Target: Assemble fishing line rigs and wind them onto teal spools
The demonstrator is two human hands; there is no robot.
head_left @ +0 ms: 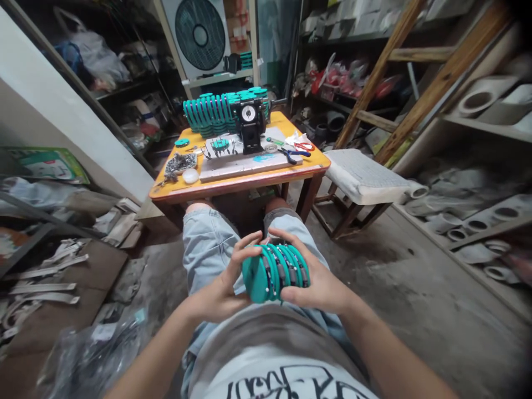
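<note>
Above my lap, both hands hold a short stack of teal round spools (272,274), lying on its side with dark bands and small white pin heads between the discs. My left hand (228,282) curls around the flat left end, its fingertips on the upper edge. Around the right end wraps my right hand (322,282), thumb at the front and fingers over the top. On the orange table (266,176) ahead, a black hand-cranked device with a dial (249,130) stands before rows of more teal spools (211,113).
A tray of small grey metal parts (180,162), a white round lid (190,175), dark-blue pliers (288,155) and red-handled scissors (305,146) lie on the table. A cushioned stool (366,172) stands right of it. A wooden ladder (380,72) leans against shelves; a box fan (200,36) stands behind.
</note>
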